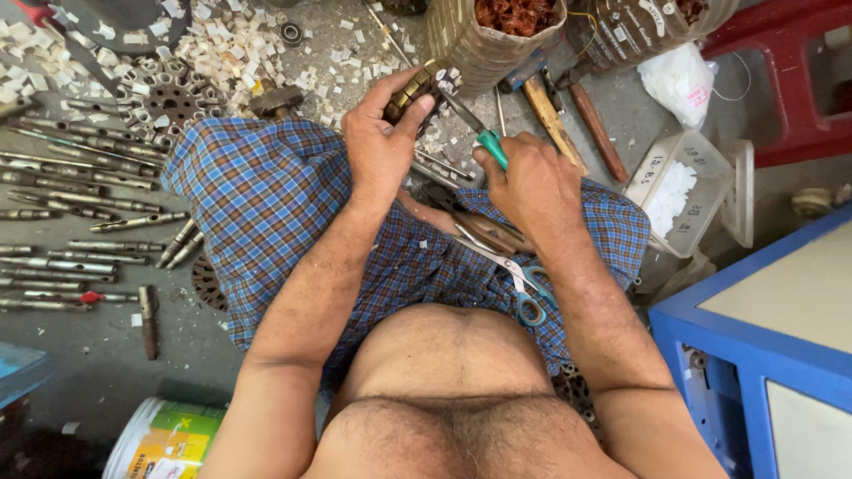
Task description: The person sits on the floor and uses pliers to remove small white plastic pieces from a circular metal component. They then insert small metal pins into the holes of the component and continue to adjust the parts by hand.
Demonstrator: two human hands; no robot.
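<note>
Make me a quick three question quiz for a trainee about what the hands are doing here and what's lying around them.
1. True or false: the left hand holds a brass-coloured toothed metal part.
2. What colour is the handle of the tool gripped in the right hand?
3. Where do the scissors lie? A: on the checked cloth over the lap. B: in the clear plastic box. C: on the red stool.

Key: 1 true. 2 green. 3 A.
</note>
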